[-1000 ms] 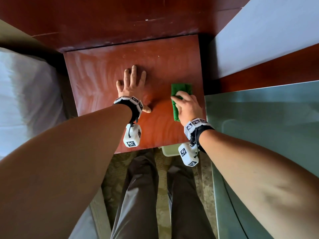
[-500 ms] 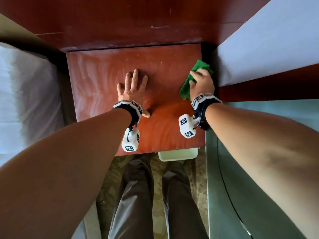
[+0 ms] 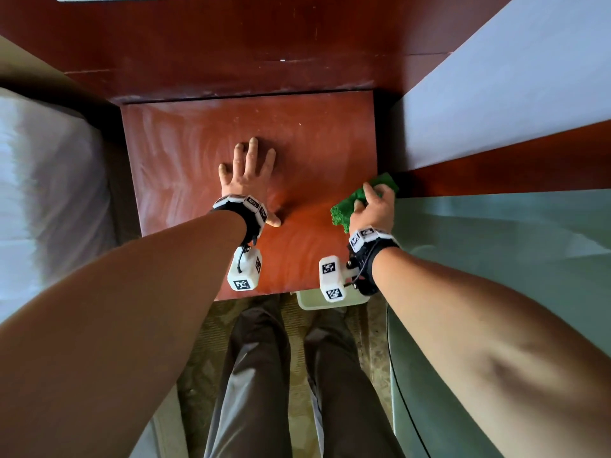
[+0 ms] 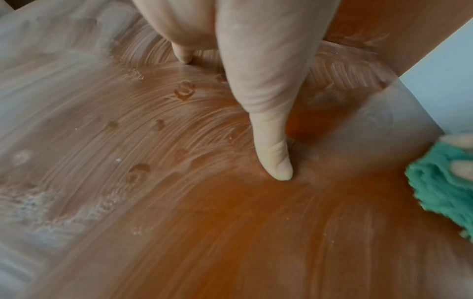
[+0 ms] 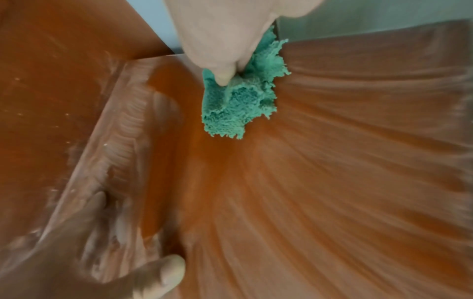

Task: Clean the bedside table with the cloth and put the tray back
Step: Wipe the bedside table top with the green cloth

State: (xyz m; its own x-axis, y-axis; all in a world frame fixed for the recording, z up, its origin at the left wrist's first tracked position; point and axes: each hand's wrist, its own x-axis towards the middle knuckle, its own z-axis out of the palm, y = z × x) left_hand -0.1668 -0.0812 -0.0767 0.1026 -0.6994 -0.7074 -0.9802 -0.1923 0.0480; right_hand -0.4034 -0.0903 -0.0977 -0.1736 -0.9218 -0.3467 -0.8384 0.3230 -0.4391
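Observation:
My left hand (image 3: 248, 170) lies flat with fingers spread on the middle of the reddish-brown bedside table top (image 3: 185, 153); its thumb (image 4: 277, 161) presses the streaked, dusty wood (image 4: 230, 232). At the table's right edge my right hand (image 3: 375, 206) grips a bunched green cloth (image 3: 344, 213) against the surface. In the right wrist view the thumb digs into the cloth (image 5: 238, 101). A pale tray (image 3: 309, 302) pokes out below the table's front edge, partly hidden by my right wrist camera.
A white-sheeted bed (image 3: 43, 193) borders the table on the left. A dark wood panel (image 3: 264, 44) rises behind. On the right stand a white wall (image 3: 496, 94) and a grey-green glass-topped surface (image 3: 512, 276). My legs (image 3: 258, 375) stand on patterned carpet.
My right hand swept the cloth out to the far right part of the table, then drew it back nearer along the right edge. The left hand stayed flat in place.

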